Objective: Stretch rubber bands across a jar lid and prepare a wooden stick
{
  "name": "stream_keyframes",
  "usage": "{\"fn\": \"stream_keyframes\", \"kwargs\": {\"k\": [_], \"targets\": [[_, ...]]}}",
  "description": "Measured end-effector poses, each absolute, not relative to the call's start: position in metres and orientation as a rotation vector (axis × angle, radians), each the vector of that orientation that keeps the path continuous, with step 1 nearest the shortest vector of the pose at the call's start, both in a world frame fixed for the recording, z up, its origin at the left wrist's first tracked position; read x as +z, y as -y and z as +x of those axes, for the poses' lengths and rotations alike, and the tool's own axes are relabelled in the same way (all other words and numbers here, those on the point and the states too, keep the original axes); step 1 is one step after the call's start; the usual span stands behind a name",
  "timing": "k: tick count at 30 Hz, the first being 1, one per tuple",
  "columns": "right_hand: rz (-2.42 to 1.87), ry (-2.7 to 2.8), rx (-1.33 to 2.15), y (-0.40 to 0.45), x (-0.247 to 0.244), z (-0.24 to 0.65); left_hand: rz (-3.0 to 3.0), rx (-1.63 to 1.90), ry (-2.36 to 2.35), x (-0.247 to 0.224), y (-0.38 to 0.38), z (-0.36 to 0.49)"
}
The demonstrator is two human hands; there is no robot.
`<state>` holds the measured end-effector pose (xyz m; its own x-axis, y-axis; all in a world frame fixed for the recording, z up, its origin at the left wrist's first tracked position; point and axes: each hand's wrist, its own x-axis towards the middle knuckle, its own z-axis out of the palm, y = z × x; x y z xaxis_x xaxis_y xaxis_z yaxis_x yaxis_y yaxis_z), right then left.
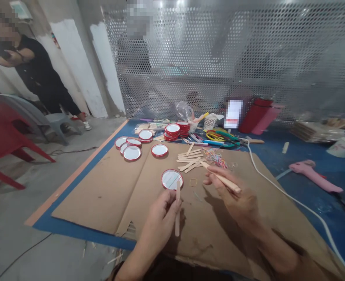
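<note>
My left hand (165,212) pinches a flat wooden craft stick (177,226) upright, its top end overlapping the near edge of a red-rimmed jar lid (170,178). My right hand (233,191) is closed around a thicker pale wooden piece (223,180); whether it is one stick or several stacked together I cannot tell. Past its tip, loose craft sticks (190,156) lie in a scattered pile. Beside them sits a tangle of coloured rubber bands (215,157). A single yellowish rubber band (193,182) rests on the cardboard (102,195) between my hands.
More red-rimmed lids (132,153) lie at the back left, some stacked. Behind are scissors (219,136), pens, a paper cup (210,121) and a red bottle (255,117). A white cable (278,187) and pink glue gun (315,175) lie right. A person (40,70) stands far left.
</note>
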<state>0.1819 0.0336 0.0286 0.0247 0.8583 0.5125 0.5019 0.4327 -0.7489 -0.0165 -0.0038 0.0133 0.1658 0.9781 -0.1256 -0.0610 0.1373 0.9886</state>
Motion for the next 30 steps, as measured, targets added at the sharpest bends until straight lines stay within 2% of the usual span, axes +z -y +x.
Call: {"fn": "stream_keyframes", "kwargs": {"k": [3,8,17,30], "targets": [[-1.239,1.504,0.503,-0.031,0.026,0.178,1.124,0.979,-1.127,0.012,0.004,-0.016],[-1.283,1.413,0.658,-0.032,0.025,0.177,1.467,0.827,-1.153,0.012,0.005,-0.020],[-1.267,1.275,1.041,-0.032,0.025,0.169,1.454,0.876,-1.251,0.012,0.002,-0.017],[-0.999,1.839,0.509,0.002,0.018,0.152,1.559,0.789,-1.296,0.015,0.005,-0.017]]}}
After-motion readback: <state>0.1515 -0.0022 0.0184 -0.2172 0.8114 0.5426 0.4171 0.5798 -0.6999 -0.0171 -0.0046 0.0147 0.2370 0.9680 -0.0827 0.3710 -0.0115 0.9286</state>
